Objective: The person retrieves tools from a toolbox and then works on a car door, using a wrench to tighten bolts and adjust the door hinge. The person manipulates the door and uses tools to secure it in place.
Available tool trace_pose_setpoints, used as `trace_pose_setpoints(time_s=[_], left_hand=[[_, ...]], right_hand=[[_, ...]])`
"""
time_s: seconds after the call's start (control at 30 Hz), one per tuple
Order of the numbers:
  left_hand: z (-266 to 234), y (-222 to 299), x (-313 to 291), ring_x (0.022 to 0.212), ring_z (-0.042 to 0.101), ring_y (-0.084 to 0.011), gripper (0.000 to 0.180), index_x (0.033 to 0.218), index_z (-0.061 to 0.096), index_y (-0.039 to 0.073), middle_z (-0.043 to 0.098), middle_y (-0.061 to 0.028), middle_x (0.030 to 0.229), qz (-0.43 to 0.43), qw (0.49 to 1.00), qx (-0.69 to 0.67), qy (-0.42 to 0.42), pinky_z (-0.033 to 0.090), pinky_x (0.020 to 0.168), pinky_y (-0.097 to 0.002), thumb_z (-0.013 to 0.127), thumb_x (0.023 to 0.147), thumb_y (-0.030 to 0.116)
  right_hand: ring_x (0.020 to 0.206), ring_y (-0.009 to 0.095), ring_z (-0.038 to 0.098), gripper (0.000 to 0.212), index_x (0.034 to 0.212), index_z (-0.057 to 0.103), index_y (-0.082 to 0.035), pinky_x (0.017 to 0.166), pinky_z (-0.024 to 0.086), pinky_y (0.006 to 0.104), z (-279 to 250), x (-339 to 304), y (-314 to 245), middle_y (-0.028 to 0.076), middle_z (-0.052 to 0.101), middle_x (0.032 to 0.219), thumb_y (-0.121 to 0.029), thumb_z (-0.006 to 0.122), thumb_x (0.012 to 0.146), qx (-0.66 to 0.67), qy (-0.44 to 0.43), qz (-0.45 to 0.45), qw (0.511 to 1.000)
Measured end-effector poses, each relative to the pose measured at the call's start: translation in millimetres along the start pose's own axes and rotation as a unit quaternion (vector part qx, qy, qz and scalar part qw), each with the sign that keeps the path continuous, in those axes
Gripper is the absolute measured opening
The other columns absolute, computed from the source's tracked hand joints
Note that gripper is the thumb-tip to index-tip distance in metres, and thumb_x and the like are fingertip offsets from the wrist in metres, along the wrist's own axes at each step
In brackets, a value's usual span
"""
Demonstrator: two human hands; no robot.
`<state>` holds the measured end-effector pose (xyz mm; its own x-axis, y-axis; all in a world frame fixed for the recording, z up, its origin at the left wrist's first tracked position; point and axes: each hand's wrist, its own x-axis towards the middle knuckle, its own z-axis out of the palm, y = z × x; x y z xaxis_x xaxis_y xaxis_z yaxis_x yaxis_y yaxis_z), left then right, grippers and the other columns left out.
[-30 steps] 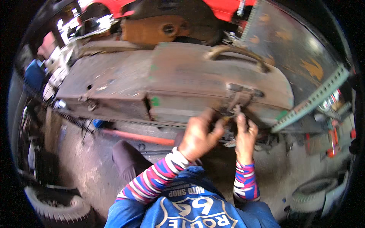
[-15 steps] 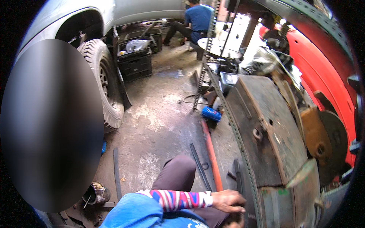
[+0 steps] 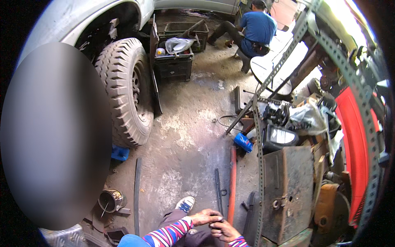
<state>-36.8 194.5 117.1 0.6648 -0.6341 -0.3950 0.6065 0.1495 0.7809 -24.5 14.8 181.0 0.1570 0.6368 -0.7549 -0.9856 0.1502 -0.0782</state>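
My left hand (image 3: 205, 217) and my right hand (image 3: 224, 230) meet low in front of me, above my knees. The right fingers are curled into a loose fist. My left fingers are drawn together, their tips reaching the top of the right hand. Something small and dark seems to be pinched between them, too small to name. Beyond the hands, a thin dark bar (image 3: 218, 191) lies on the floor beside a red pole (image 3: 233, 181).
To the left stands a vehicle's large tyre (image 3: 125, 92). A metal can (image 3: 112, 200) sits near a dark strip (image 3: 137, 193). On the right, a perforated metal rack (image 3: 258, 152) holds a worn metal box (image 3: 288, 193). Farther off, a person in blue (image 3: 258, 33) sits near black crates (image 3: 175, 68).
My left hand has come back from the right side, and both hands are now together in front of me. The view has shifted, showing my shoe and more of the tyre.
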Motion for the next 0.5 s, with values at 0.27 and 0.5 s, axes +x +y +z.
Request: trace_pose_setpoints(time_s=[0.27, 0.5], left_hand=[[11.8, 85.0, -131.5, 0.076, 0.058, -0.0063, 0.031, 0.114, 0.07, 0.007, 0.071, 0.0014, 0.086, -0.03, 0.91, -0.147, 0.386, 0.044, 0.065, -0.0237, 0.064, 0.097, 0.032], [37.1, 162.2, -193.1, 0.073, 0.066, -0.0162, 0.016, 0.103, 0.066, 0.006, 0.07, -0.0058, 0.084, 0.041, 0.8, -0.403, 0.443, 0.054, 0.066, -0.031, 0.061, 0.1, 0.021]], right_hand=[[0.052, 0.007, 0.041, 0.023, 0.114, 0.065, -0.007, 0.047, 0.034, 0.023, 139.3, -39.2, 24.9, -0.003, 0.053, 0.072, -0.023, 0.052, 0.105, -0.335, 0.23, -0.032, 0.913], [0.058, 0.005, 0.042, 0.025, 0.115, 0.066, -0.005, 0.051, 0.033, 0.0225, 244.8, -78.3, 6.0, -0.005, 0.053, 0.074, -0.025, 0.056, 0.104, -0.391, 0.11, -0.026, 0.913]])
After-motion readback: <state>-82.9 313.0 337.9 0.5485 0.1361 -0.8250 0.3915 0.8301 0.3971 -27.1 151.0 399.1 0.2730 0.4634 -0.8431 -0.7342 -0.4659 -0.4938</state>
